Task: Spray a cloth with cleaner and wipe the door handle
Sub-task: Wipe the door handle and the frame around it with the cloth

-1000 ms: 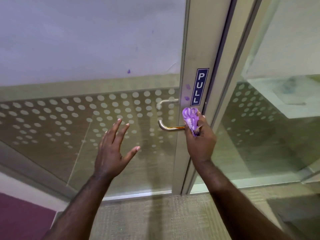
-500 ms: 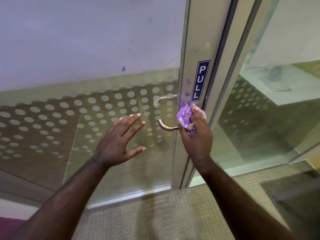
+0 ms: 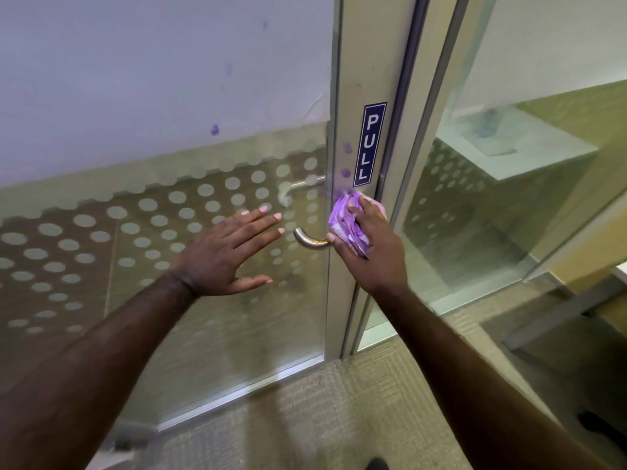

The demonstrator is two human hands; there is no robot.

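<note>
A curved metal door handle (image 3: 307, 240) sticks out left from the door's aluminium frame, with a rust-coloured stain near its base. My right hand (image 3: 371, 245) grips a crumpled purple cloth (image 3: 344, 222) and presses it against the frame where the handle joins it, just under the blue PULL sign (image 3: 369, 149). The handle's base is hidden by the cloth and hand. My left hand (image 3: 227, 254) hovers with spread, straight fingers in front of the glass, its fingertips just left of the handle's bend, holding nothing. No spray bottle is in view.
The glass door (image 3: 152, 252) carries a frosted dot pattern and white film above. A second handle (image 3: 298, 188) shows through the glass on the far side. Right of the frame is a fixed glass panel (image 3: 475, 215). Beige carpet (image 3: 305, 418) covers the floor below.
My right hand has turned the cloth from around the handle's shaft up onto the frame at the handle's base. My left hand has moved right, closer to the handle's bend.
</note>
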